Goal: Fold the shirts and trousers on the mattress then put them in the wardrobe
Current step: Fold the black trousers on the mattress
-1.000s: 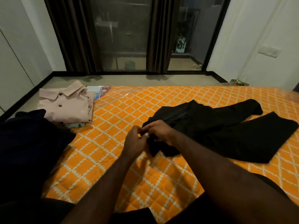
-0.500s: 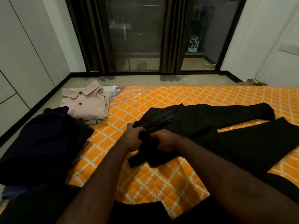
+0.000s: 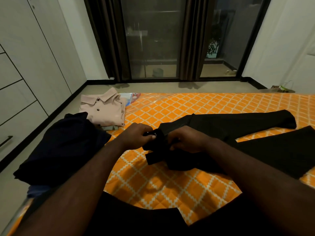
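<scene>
The black trousers (image 3: 238, 123) lie on the orange mattress (image 3: 170, 184) in front of me, waist end toward me and both legs running off to my right. The legs are spread apart, with a wedge of the orange cover showing between them. I have the waist end bunched between my two hands. My left hand (image 3: 136, 137) pinches the waistband with thumb and curled fingers, and a small shiny fastener (image 3: 150, 133) shows just above my thumb. My right hand (image 3: 185, 139) is close beside it, its fingers curled down into the same dark cloth and gripping it. A loose flap of the waistband hangs below my hands and touches the mattress.

On my left, at the edge of the mattress, sits a heap of dark navy clothes (image 3: 63, 147). Just past it, at the far left corner, lies a folded pink shirt (image 3: 104, 109) with its collar and buttons facing up. It rests on top of another folded, greyish piece (image 3: 111, 128).

The white wardrobe (image 3: 25, 74) stands along the left wall. Straight ahead, past the bare floor (image 3: 170, 86), are glass doors with dark curtains (image 3: 109, 40).
</scene>
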Action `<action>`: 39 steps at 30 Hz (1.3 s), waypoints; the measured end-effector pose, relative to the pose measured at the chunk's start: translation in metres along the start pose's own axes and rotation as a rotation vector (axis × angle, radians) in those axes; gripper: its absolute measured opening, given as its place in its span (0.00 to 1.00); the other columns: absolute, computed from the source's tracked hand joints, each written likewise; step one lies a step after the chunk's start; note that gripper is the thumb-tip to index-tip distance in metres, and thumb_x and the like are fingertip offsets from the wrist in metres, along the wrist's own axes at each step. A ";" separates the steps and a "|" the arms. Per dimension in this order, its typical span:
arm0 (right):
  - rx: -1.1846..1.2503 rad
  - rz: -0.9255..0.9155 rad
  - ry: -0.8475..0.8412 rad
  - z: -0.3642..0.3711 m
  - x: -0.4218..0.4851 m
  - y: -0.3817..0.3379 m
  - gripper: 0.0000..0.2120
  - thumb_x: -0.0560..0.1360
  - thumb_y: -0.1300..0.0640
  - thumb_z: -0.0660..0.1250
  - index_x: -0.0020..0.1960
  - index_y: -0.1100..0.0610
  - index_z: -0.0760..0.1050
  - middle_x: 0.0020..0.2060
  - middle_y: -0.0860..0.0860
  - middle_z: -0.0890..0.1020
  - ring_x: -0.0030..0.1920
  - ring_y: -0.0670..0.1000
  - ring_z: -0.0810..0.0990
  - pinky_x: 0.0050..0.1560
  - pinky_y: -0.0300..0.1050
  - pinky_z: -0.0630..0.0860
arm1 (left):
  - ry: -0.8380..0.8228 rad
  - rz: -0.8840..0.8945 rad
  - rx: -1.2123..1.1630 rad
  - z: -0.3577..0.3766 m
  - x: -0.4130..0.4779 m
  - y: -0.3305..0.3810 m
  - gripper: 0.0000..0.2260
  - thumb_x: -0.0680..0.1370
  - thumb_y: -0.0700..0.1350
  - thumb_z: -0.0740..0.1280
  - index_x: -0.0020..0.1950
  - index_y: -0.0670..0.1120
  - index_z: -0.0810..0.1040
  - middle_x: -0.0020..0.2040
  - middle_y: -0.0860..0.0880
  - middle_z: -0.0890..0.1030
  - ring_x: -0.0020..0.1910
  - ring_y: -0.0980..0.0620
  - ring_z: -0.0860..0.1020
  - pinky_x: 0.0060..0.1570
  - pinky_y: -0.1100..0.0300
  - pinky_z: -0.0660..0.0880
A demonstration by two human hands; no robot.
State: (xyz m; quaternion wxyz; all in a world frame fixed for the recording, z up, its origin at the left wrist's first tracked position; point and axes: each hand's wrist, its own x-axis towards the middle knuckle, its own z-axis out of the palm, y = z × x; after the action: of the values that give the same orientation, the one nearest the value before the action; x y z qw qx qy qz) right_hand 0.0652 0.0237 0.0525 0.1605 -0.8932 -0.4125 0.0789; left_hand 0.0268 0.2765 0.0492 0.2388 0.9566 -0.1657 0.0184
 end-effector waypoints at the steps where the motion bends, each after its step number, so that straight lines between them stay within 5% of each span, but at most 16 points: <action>1: 0.010 -0.012 0.012 -0.005 -0.002 -0.004 0.08 0.75 0.56 0.75 0.52 0.47 0.81 0.44 0.38 0.79 0.46 0.41 0.78 0.47 0.43 0.76 | 0.001 -0.006 0.011 -0.001 -0.001 0.001 0.07 0.81 0.47 0.68 0.43 0.51 0.78 0.37 0.54 0.78 0.37 0.53 0.76 0.36 0.53 0.70; 9: -0.069 -0.075 0.104 -0.004 -0.011 -0.010 0.14 0.79 0.60 0.68 0.62 0.47 0.80 0.55 0.48 0.78 0.55 0.48 0.77 0.53 0.47 0.77 | 0.095 -0.098 0.004 0.020 0.003 0.003 0.10 0.80 0.45 0.67 0.42 0.41 0.78 0.36 0.44 0.77 0.35 0.48 0.74 0.33 0.54 0.62; 16: -0.067 -0.128 0.148 0.014 0.013 -0.013 0.13 0.79 0.64 0.67 0.59 0.51 0.82 0.54 0.49 0.82 0.53 0.52 0.81 0.50 0.52 0.79 | 0.153 -0.101 -0.116 0.020 0.009 -0.002 0.06 0.80 0.49 0.69 0.49 0.47 0.82 0.40 0.55 0.77 0.38 0.60 0.73 0.34 0.67 0.62; 29: -0.031 -0.155 0.207 0.016 0.018 -0.015 0.09 0.73 0.59 0.70 0.52 0.51 0.84 0.48 0.49 0.83 0.47 0.52 0.82 0.44 0.55 0.80 | 0.223 -0.293 -0.480 0.029 0.020 -0.002 0.09 0.71 0.51 0.80 0.42 0.48 0.84 0.41 0.51 0.85 0.43 0.51 0.83 0.45 0.51 0.81; 35: -0.070 -0.125 0.218 0.020 0.018 -0.020 0.08 0.75 0.58 0.71 0.52 0.50 0.84 0.49 0.48 0.83 0.46 0.50 0.82 0.43 0.51 0.80 | 0.118 -0.311 -0.588 0.027 0.018 0.001 0.02 0.74 0.41 0.75 0.43 0.47 0.86 0.42 0.47 0.86 0.45 0.47 0.84 0.51 0.42 0.82; 39: -0.090 -0.135 0.268 0.024 0.019 -0.017 0.08 0.74 0.59 0.71 0.51 0.51 0.85 0.48 0.48 0.84 0.46 0.51 0.83 0.41 0.52 0.80 | 0.096 -0.313 -0.584 0.028 0.016 0.002 0.02 0.75 0.44 0.76 0.44 0.47 0.86 0.43 0.47 0.86 0.45 0.47 0.84 0.50 0.45 0.81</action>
State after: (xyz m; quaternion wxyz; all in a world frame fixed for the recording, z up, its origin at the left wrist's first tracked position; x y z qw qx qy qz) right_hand 0.0591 0.0536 0.0355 0.1789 -0.8723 -0.4496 -0.0706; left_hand 0.0402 0.2572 0.0267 0.5102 0.8598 -0.0036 -0.0217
